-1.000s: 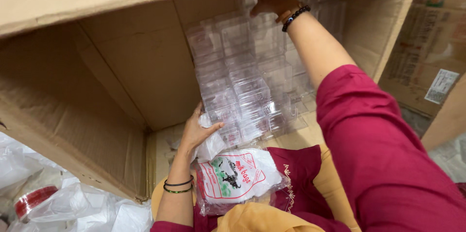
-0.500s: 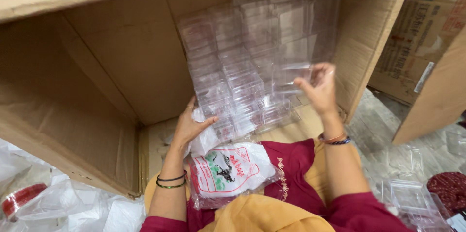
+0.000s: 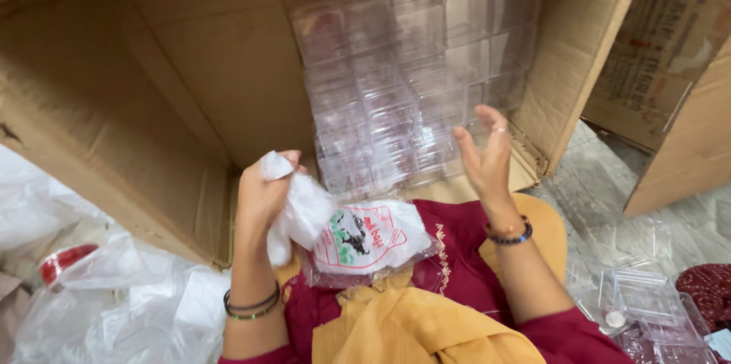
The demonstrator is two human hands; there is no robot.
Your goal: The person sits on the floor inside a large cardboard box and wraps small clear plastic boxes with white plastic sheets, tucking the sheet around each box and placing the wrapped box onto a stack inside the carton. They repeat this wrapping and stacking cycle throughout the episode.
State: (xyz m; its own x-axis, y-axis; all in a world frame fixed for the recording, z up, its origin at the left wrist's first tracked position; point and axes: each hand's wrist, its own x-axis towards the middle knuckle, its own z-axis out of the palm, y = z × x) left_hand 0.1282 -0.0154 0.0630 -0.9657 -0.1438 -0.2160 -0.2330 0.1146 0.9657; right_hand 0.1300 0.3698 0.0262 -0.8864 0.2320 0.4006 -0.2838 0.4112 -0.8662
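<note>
Clear plastic boxes (image 3: 411, 90) fill the carton (image 3: 152, 105) just beyond the right hand (image 3: 483, 152) — grip open, empty; left hand (image 3: 263, 196) clutches the white bag (image 3: 358, 238) — better keep its mouth wide.

Clear boxes (image 3: 411, 82) stacked inside the cardboard carton (image 3: 152, 105) — plastic bag (image 3: 358, 238) before it, on the lap.

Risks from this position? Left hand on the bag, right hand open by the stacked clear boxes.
1. The clear plastic boxes stand stacked and leaning inside the cardboard carton; the open right hand beside them could topple them.
2. The left hand pinches only the printed plastic bag at its bunched top; it may slip off the lap.
</note>
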